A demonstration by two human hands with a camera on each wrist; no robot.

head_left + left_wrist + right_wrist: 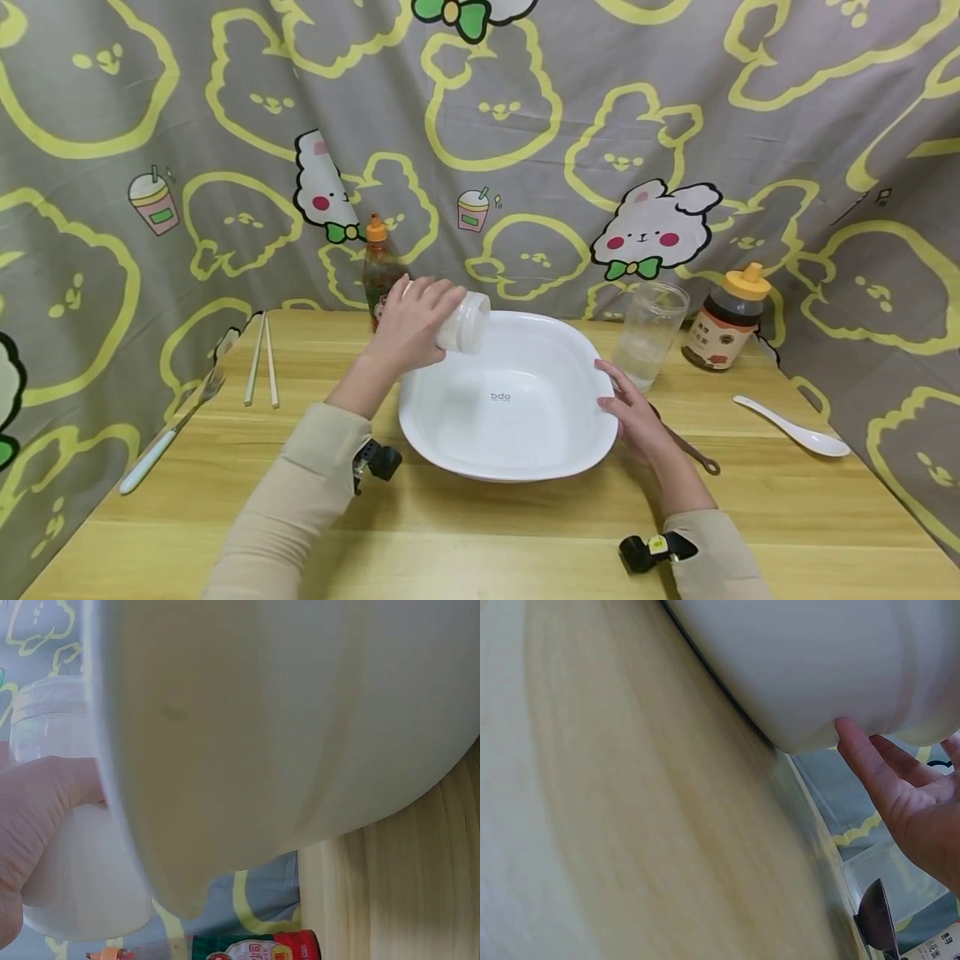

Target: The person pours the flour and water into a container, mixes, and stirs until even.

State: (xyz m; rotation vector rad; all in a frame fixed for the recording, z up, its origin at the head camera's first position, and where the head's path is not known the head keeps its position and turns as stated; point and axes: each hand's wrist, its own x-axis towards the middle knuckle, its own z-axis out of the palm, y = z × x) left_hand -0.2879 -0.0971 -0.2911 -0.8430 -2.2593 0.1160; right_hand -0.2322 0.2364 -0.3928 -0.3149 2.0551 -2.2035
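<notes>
A wide white basin [517, 442] stands at the middle of the wooden table. Over its back left rim, my left hand [412, 325] grips a clear jar [471, 321] tipped sideways, its end pointing right above the basin. In the left wrist view the jar [90, 877] looks white inside, and the thumb lies across its side; whether a lid is on, I cannot tell. My right hand [637, 417] holds the basin's right rim. From the right wrist, a fingertip of that hand [922, 810] touches the basin's outer wall [817, 667].
Behind the left hand stands a sauce bottle [377, 267] with an orange cap. To the right are a glass [648, 333] partly filled with clear liquid, a yellow-capped squeeze bottle [723, 321], a white spoon [795, 429] and a brown ladle [693, 454]. Chopsticks [262, 362] and a fork [176, 429] lie left.
</notes>
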